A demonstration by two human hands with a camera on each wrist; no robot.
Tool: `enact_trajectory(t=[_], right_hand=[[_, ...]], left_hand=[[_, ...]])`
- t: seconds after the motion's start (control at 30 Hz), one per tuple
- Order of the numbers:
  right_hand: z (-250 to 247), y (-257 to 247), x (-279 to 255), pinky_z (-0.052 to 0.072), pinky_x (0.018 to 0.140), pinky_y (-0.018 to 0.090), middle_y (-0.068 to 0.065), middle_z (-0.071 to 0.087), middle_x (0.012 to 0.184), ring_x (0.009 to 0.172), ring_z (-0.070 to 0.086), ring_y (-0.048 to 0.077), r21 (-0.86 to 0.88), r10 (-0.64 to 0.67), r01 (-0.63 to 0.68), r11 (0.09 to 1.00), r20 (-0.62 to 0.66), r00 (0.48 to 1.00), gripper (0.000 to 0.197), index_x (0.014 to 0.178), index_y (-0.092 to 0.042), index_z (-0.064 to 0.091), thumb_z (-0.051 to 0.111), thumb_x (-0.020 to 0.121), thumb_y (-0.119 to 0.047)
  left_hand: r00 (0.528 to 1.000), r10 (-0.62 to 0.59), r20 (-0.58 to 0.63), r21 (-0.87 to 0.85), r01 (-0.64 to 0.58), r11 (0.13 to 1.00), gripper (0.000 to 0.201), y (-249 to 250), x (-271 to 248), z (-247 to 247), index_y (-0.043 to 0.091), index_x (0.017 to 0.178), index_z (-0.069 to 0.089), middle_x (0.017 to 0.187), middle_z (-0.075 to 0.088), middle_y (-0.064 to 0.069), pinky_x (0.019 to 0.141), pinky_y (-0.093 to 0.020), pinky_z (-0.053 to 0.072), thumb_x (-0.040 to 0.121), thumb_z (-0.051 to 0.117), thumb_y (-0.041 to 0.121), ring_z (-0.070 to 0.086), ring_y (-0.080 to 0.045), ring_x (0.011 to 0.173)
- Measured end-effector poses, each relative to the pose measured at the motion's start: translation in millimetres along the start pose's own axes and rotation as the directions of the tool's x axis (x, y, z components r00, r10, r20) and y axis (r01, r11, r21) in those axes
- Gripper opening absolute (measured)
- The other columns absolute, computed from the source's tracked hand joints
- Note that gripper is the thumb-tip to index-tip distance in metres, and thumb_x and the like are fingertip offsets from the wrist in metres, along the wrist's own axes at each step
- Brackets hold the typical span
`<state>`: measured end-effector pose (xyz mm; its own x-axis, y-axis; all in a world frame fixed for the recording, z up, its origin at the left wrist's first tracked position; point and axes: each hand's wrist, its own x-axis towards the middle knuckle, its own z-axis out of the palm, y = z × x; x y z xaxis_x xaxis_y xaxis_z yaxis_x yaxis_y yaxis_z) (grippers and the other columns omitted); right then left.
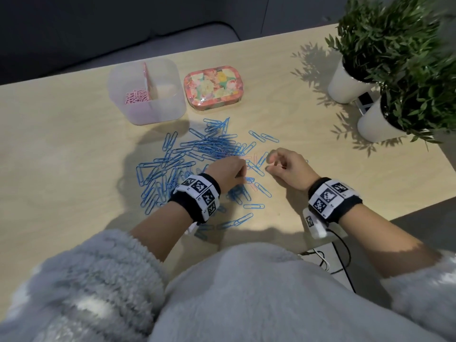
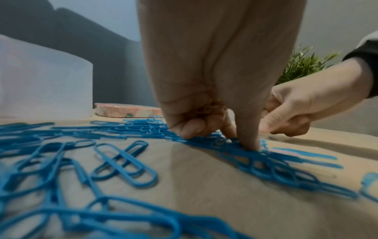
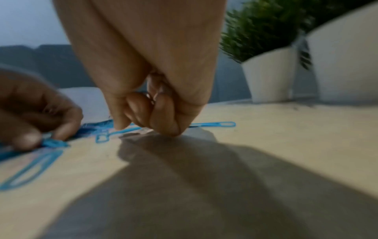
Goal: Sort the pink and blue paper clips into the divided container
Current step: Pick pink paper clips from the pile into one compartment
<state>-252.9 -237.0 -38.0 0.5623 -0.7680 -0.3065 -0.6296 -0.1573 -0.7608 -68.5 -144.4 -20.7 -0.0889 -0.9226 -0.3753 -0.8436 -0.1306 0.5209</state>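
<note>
Hands (image 1: 229,172) (image 1: 287,166) low over thin, glossy blue paper clips (image 1: 209,144).

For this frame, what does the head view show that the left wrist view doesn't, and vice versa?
Only the head view shows the pink paper clips lying in the left compartment of the translucent divided plastic container, and two white plant pots.

Only the left wrist view shows the left hand pressing one fingertip down onto the blue paper clips, other fingers curled.

Both show the blue clips spread on the wooden table, the floral tin and the right hand.
</note>
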Motion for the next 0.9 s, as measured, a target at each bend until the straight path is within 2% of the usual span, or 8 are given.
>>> enact_trajectory(t=[0.2,0.33,0.43,0.53,0.63,0.7,0.8,0.9], right_hand=[[-3,-7,2,0.035,0.061,0.026,-0.003,0.049,0.057,0.055,0.042,0.014,-0.243,-0.009,0.044,0.969,0.143,0.990,0.030,0.061,-0.026,0.049,0.064,0.081,-0.010],[-2,-16,-4,0.030,0.042,0.016,-0.005,0.044,0.049,0.037,0.037,0.001,0.131,0.084,-0.096,0.987,0.095,0.992,0.031,0.063,-0.018,0.043,0.047,0.090,-0.003],[-2,-30,-9,0.016,0.038,0.018,0.003,0.040,0.045,0.032,0.027,0.011,0.522,0.173,-0.241,0.818,0.176,0.969,0.029,0.065,-0.010,0.038,0.031,0.089,0.005],[2,-37,-11,0.017,0.037,0.011,0.004,0.049,0.044,0.027,0.030,0.011,0.628,0.172,-0.291,0.721,0.244,0.954,0.031,0.075,-0.006,0.047,0.026,0.085,0.014],[12,-34,-13,0.022,0.035,0.012,0.003,0.053,0.052,0.030,0.036,0.005,0.439,0.142,-0.228,0.869,0.221,0.965,0.032,0.071,-0.009,0.055,0.035,0.085,0.010],[19,-29,-15,0.033,0.042,0.016,-0.005,0.052,0.049,0.036,0.038,0.001,0.166,0.080,-0.111,0.980,0.179,0.981,0.023,0.066,-0.017,0.057,0.056,0.084,-0.003],[29,-21,-18,0.039,0.059,0.029,-0.007,0.051,0.050,0.049,0.047,0.010,-0.174,0.052,-0.021,0.984,0.174,0.983,0.022,0.069,-0.024,0.051,0.073,0.076,-0.024],[35,-27,-22,0.044,0.068,0.032,-0.011,0.051,0.054,0.062,0.050,0.020,-0.285,0.059,-0.012,0.959,0.158,0.986,0.027,0.063,-0.026,0.046,0.069,0.077,-0.024]], left_hand=[[0.987,-0.121,-0.109,-0.094,0.111,0.989,0.010,-13,-10,-16,0.009,0.090,0.060,0.081,0.051,-0.001,0.067,-0.028,0.035,0.088,0.056,0.019,0.050,-0.021,0.076],[0.971,-0.162,-0.177,-0.032,0.159,0.987,0.015,-23,-18,-24,0.012,0.100,0.059,0.099,0.057,-0.005,0.068,-0.028,0.039,0.087,0.052,0.014,0.059,-0.026,0.086],[0.978,-0.096,-0.188,-0.025,0.092,0.995,0.016,-16,-18,-21,0.013,0.100,0.060,0.104,0.060,-0.006,0.072,-0.027,0.037,0.086,0.054,0.017,0.058,-0.025,0.095],[0.989,-0.045,-0.139,0.027,0.049,0.998,0.016,-3,-16,-10,0.014,0.092,0.062,0.100,0.062,-0.005,0.072,-0.029,0.040,0.085,0.059,0.028,0.059,-0.024,0.093],[0.993,-0.067,-0.094,0.078,0.074,0.994,0.017,-2,-17,-4,0.013,0.095,0.060,0.105,0.062,-0.006,0.081,-0.033,0.044,0.085,0.060,0.027,0.058,-0.024,0.099],[0.989,-0.116,-0.090,0.054,0.121,0.991,0.014,-8,-21,-7,0.012,0.095,0.060,0.107,0.062,-0.008,0.082,-0.034,0.044,0.085,0.060,0.022,0.058,-0.027,0.101],[0.978,-0.194,-0.072,-0.026,0.193,0.981,0.009,-24,-28,-13,0.010,0.091,0.062,0.104,0.065,-0.009,0.083,-0.034,0.045,0.082,0.060,0.013,0.059,-0.028,0.100],[0.969,-0.234,-0.082,-0.081,0.227,0.970,0.013,-31,-35,-17,0.014,0.083,0.060,0.100,0.065,-0.008,0.083,-0.035,0.048,0.081,0.054,0.003,0.061,-0.027,0.096]])
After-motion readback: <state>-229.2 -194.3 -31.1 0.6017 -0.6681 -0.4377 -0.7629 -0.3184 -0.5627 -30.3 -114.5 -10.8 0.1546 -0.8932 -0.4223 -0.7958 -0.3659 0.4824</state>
